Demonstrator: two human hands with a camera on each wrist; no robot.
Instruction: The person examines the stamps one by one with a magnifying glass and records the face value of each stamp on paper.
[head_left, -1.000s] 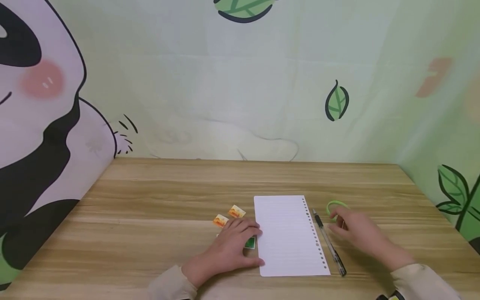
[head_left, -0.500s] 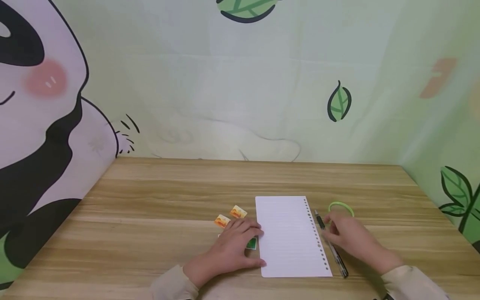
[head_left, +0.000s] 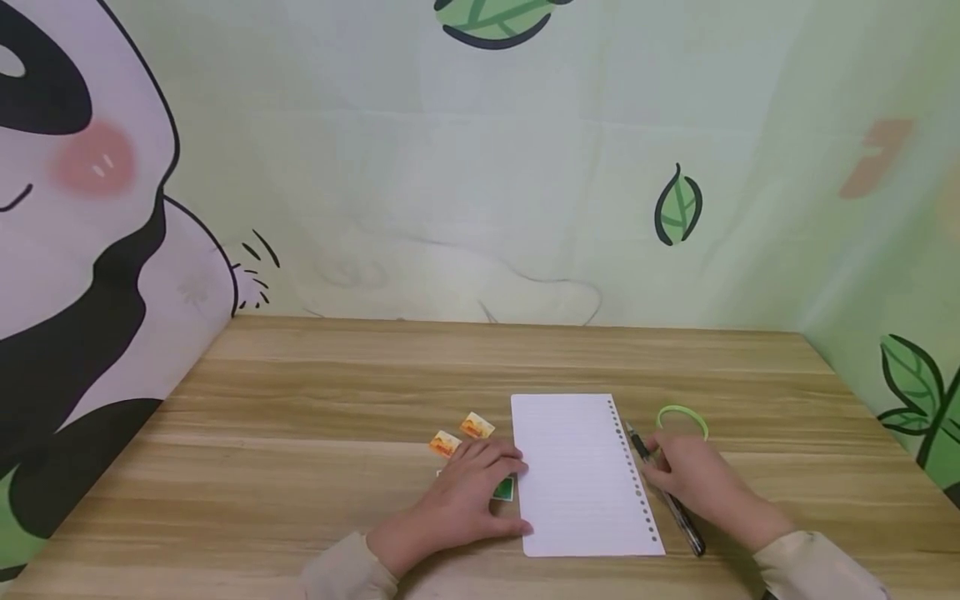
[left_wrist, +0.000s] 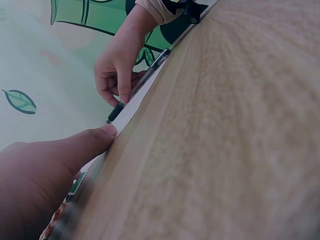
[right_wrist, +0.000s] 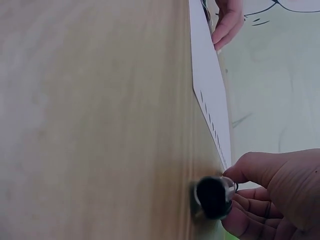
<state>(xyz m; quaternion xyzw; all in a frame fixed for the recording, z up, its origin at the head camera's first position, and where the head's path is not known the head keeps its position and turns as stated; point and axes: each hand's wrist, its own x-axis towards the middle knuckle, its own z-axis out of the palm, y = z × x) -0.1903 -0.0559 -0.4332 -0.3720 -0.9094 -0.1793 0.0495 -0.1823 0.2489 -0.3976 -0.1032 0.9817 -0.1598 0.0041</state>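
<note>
Head view: pen at right of the worktop, just beside the holed right edge of the paper, writing end far, butt end near. In use, the right hand, pinched on the pen's far half; at left, the left hand, relaxed, not gripping, thumb and fingertips at the paper's left edge. Under or beside it, a green card; just beyond, orange cards. Just past the right hand, a green ring, contact unclear. Left wrist view: left thumb out straight to the paper; right-hand thumb near the pen's dark grip section. Right wrist view: butt end toward camera, thumb and fingers around the barrel; can't tell whether lifted. Handling, by judgement: light, stiff, smooth barrel, likely to roll or slip, not fragile. Best hold: dark grip section, light pinch. Paper probably thin, easily creased; steady flat, at the edge.
</note>
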